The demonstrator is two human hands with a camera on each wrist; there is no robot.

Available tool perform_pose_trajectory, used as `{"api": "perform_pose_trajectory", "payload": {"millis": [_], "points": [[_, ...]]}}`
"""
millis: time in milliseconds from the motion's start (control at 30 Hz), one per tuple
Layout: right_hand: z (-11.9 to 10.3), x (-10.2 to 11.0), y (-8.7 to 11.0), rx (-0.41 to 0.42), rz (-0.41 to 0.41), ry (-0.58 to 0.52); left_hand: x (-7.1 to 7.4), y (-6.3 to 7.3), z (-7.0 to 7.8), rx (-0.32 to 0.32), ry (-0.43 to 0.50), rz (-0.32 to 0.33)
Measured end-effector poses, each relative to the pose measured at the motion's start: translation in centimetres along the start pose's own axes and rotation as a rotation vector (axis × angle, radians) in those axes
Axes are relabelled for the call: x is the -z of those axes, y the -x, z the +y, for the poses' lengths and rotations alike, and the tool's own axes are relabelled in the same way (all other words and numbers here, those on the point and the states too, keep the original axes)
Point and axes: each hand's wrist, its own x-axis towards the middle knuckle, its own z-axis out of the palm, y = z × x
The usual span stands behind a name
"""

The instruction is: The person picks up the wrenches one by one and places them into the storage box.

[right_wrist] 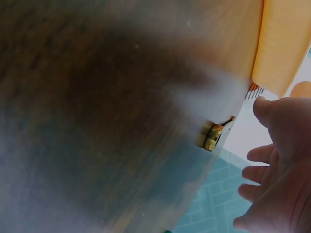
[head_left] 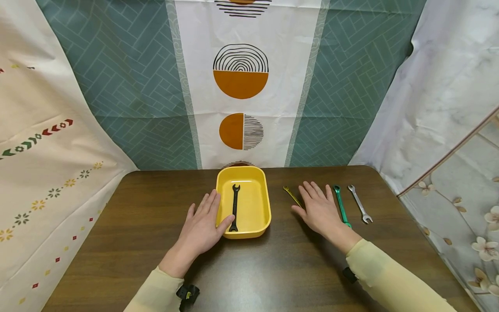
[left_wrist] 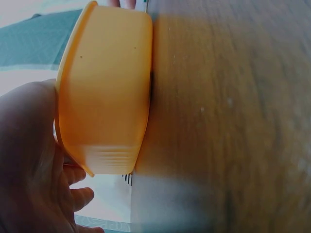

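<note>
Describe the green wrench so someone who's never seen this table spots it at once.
On the brown table, look right of the yellow tray, past the person's right hand. There the green wrench lies between that hand and the silver wrench; its green colour sets it apart from that and the yellow wrench.

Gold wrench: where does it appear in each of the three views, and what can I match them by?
Head: right of centre, the gold wrench lies between the yellow tray and the right hand.
Left wrist: not in this picture.
Right wrist: right of centre, left of the hand, one end of the gold wrench towards the camera.
Shared landmark: the yellow tray, near centre in head, upper left in left wrist, top right in right wrist.
</note>
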Motion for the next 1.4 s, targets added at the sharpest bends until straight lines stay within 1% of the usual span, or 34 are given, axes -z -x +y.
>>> {"api": "perform_pose_trajectory", "payload": {"millis": [500, 1100, 1400], "points": [[0.37, -0.69, -0.13, -0.007, -0.033, 0.034, 0.06, 0.02, 0.00, 0.000, 0.008, -0.003], [0.33, -0.94, -0.20, 0.000, 0.002, 0.011, -0.04, -0.04, 0.00, 0.006, 0.004, -0.006], [0.36, -0.97, -0.46, -0.007, 0.004, -0.001, -0.09, -0.06, -0.04, 0.007, 0.003, -0.006]]}}
